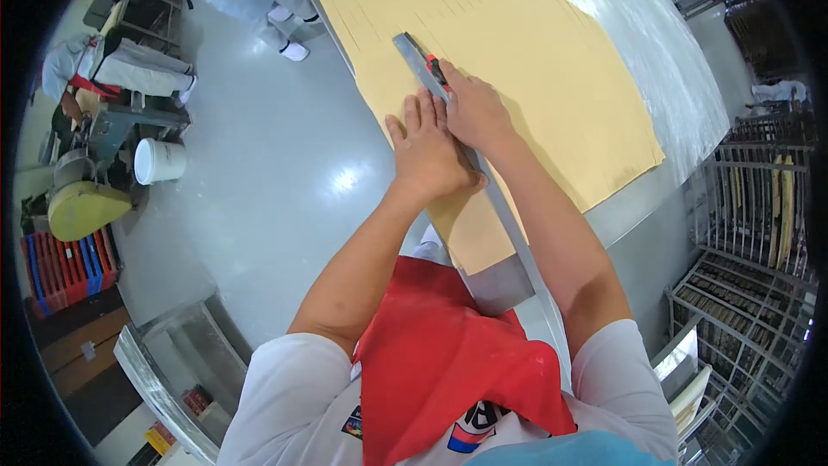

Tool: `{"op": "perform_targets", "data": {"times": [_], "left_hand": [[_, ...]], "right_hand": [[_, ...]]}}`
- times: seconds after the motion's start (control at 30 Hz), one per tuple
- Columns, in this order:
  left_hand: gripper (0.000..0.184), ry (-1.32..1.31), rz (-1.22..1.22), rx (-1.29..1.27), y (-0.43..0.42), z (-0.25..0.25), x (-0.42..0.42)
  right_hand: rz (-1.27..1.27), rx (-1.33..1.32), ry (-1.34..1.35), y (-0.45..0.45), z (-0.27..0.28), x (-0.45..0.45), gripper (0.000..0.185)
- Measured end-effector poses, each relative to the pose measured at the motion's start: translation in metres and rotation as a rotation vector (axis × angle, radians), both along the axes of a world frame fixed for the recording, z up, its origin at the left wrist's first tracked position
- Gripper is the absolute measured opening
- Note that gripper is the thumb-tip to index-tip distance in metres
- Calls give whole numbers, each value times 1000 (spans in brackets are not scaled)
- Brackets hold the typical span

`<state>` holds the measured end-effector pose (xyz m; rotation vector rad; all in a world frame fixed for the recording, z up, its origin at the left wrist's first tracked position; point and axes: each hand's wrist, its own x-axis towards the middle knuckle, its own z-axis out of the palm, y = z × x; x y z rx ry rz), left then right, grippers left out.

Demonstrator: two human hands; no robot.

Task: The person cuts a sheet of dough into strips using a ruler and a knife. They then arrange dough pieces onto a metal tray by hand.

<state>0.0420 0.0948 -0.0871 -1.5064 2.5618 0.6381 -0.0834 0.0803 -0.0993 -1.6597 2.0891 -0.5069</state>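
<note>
A steel straightedge [503, 207] lay slantwise beneath the left hand [429, 151], a red-and-black cutter [437, 73] alongside in the right hand [477, 112]. Under and beyond both, a flat yellow sheet [552, 78] bore short slits.

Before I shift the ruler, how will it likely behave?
The ruler looks long, straight and metallic, so probably stiff. Its flat shape should resist rolling. Smooth-looking, it might slide across the sheet unless the left hand steadies it.

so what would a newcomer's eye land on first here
Probably the large yellow sheet, top centre. On it, the left hand presses a metal straightedge while the right hand holds a red-and-black cutter alongside. Below, bright red cloth fills the lower centre.
</note>
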Motion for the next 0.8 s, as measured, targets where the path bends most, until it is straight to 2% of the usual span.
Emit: {"op": "perform_targets", "data": {"times": [0.13, 0.2, 0.37, 0.5, 0.6, 0.67, 0.8], "left_hand": [[141, 15, -19, -2, 4, 5, 2], [140, 41, -28, -13, 3, -1, 4], [141, 28, -25, -11, 1, -10, 3], [141, 93, -16, -36, 3, -9, 7], [138, 88, -29, -60, 3, -9, 9], [144, 2, -33, -32, 3, -7, 5], [149, 24, -37, -61, 0, -14, 2]], "right_hand": [[24, -60, 46, -11, 0, 5, 59], [68, 95, 106, -29, 12, 6, 56], [96, 179, 197, -66, 54, 18, 52], [166, 262, 245, -66, 54, 11, 50], [185, 251, 188, -25, 66, 8, 51], [185, 232, 192, 5, 57, 2, 53], [229, 222, 215, 85, 61, -10, 58]]}}
